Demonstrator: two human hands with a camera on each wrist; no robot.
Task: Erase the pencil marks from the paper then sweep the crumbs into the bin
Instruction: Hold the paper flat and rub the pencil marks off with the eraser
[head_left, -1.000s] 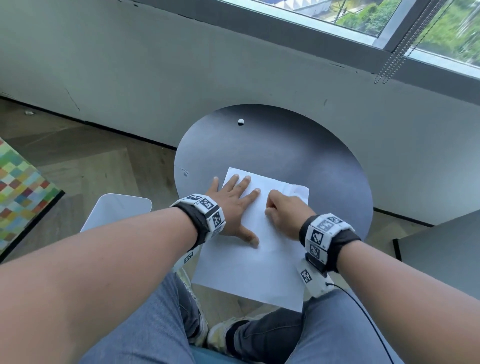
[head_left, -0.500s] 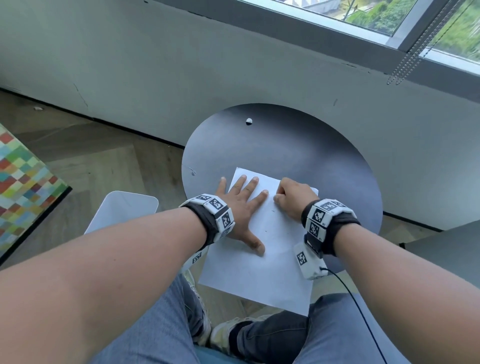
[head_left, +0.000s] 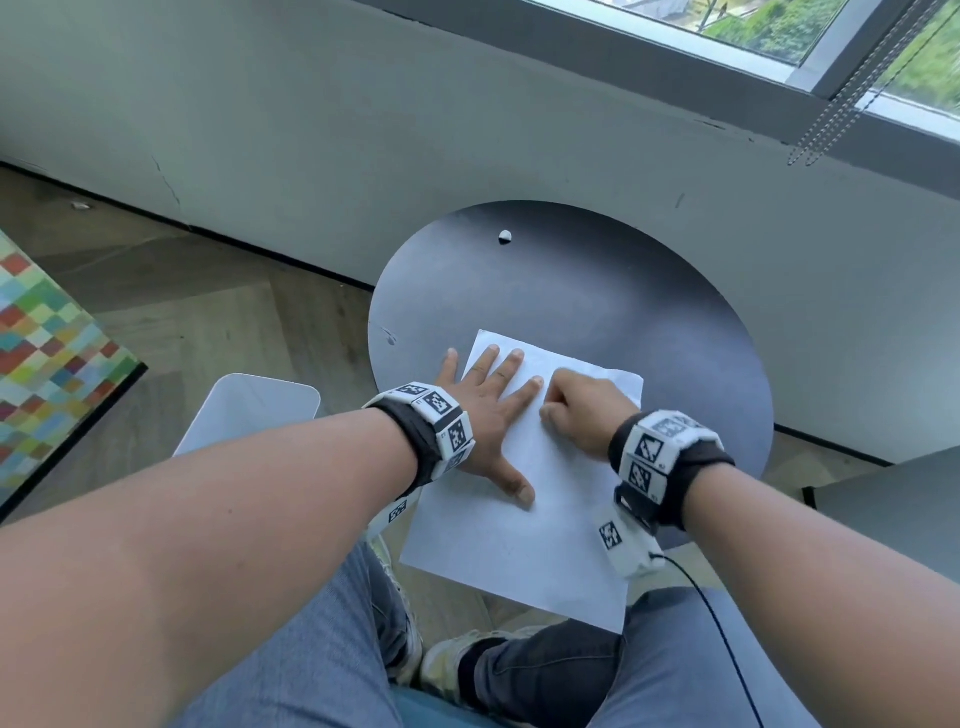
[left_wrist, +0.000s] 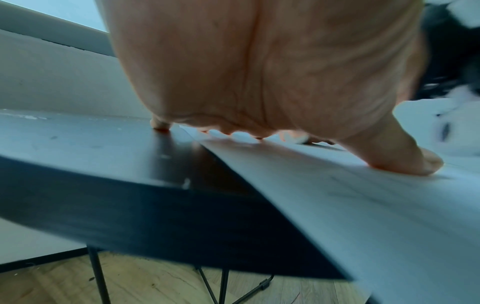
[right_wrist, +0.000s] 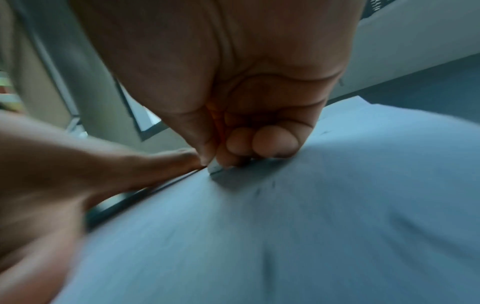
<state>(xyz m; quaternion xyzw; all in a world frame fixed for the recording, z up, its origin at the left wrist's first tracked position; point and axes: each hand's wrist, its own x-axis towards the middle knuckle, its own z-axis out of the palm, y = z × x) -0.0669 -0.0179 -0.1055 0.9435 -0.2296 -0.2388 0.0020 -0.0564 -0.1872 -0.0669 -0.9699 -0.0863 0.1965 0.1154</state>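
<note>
Beneath the window (head_left: 779, 31), a round black table (head_left: 597, 291) bears paper (head_left: 524, 540).

Left hand (left_wrist: 259, 72) lies flat, palm down, on white paper (left_wrist: 363, 205). Thumb pressed on the sheet; one of the fingers (left_wrist: 159, 123) touches the dark desk (left_wrist: 103, 174) beside it. Paper overhangs the desk edge. Black legs stand on wooden floor (left_wrist: 142, 283) below.

Both forearms are bare. Each wrist carries a black band (head_left: 426, 441) ringed with white blocks printed with black square-code markers (head_left: 652, 447). At the right wrist's 6 o'clock hangs a white tagged module (head_left: 626, 545) trailing a thin black cable (head_left: 722, 634). Blue-grey jeans (head_left: 311, 649); pale, probably canvas, shoes (head_left: 447, 660).
</note>
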